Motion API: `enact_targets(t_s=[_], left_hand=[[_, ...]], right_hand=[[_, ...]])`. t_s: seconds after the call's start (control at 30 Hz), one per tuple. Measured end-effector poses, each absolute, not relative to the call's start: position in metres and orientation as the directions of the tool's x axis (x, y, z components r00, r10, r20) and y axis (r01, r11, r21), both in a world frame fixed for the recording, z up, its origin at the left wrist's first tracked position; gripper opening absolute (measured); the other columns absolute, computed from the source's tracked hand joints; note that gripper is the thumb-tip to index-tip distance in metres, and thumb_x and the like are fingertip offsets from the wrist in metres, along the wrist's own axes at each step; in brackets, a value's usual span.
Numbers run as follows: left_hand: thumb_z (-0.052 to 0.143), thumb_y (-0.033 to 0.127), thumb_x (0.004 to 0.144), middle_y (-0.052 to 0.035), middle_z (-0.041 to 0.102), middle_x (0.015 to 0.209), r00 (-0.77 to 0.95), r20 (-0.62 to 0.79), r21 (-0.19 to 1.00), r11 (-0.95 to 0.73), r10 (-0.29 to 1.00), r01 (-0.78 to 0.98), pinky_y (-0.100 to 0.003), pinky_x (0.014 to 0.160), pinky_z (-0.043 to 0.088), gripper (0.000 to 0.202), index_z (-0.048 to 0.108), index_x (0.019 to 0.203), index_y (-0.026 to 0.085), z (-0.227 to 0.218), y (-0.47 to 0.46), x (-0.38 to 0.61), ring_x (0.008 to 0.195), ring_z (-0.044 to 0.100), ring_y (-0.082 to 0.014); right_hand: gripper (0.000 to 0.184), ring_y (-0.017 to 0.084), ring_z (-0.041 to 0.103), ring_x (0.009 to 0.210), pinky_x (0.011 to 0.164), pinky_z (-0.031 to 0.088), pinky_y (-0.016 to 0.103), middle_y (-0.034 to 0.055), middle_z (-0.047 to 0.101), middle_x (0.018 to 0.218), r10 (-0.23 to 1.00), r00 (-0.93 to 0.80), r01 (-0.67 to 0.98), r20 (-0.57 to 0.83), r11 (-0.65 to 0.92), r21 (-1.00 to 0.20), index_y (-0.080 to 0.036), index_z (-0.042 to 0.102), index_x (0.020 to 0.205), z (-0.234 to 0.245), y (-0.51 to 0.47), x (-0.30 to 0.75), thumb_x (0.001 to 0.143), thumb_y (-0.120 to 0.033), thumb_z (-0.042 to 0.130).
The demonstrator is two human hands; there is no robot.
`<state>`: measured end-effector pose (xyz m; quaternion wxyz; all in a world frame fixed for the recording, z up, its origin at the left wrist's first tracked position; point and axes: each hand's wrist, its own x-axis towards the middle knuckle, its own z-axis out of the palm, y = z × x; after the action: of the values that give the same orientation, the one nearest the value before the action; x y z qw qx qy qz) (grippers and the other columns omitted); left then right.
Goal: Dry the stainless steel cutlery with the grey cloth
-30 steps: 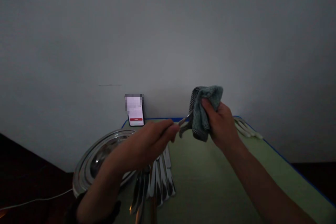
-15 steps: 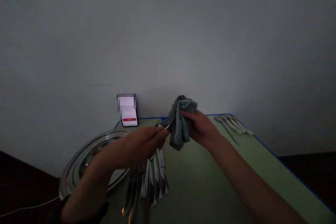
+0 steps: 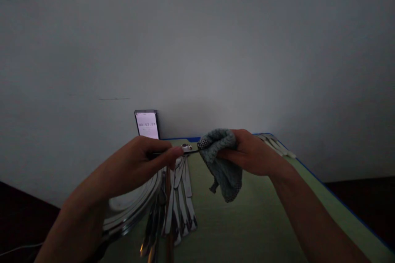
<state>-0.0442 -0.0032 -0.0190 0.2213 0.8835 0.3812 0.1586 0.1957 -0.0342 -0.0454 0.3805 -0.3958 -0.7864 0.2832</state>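
Note:
My left hand [image 3: 140, 162] pinches the handle of a thin metal utensil [image 3: 189, 149], held level above the table. The utensil's far end disappears into a grey-blue cloth [image 3: 222, 164], so I cannot tell what kind of cutlery it is. My right hand [image 3: 251, 152] is closed around that cloth and squeezes it over the hidden end. Part of the cloth hangs loose below my fingers. Directly under my hands lies a bunch of metal cutlery [image 3: 177, 201] on the green table [image 3: 247, 222].
A round metal tray [image 3: 132, 209] sits at the table's left, partly behind my left arm. A lit phone [image 3: 147, 124] leans against the wall at the back. Several pieces of cutlery [image 3: 276, 144] lie at the far right corner. The table has a blue edge.
The utensil has gone from tilted upward to level. My right hand and the cloth dropped lower, and the cloth now hangs down. The phone screen changed its display.

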Motion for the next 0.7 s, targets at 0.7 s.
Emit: enact_targets(t_s=[0.7], left_hand=[[0.052,0.042,0.079,0.0035,0.058,0.06,0.527,0.216,0.585,-0.541,0.822,0.604,-0.015,0.047,0.033,0.03,0.066,0.076,0.016,-0.008,-0.006,-0.042,0.053,0.046,-0.0071]], right_hand=[[0.038,0.012,0.058,0.055,0.05,0.045,0.024,0.0014,0.064,0.06,0.964,0.119,-0.287,0.238,0.263,-0.921,-0.018,0.063,0.081,-0.071,-0.024,0.149,0.081,-0.051,0.045]])
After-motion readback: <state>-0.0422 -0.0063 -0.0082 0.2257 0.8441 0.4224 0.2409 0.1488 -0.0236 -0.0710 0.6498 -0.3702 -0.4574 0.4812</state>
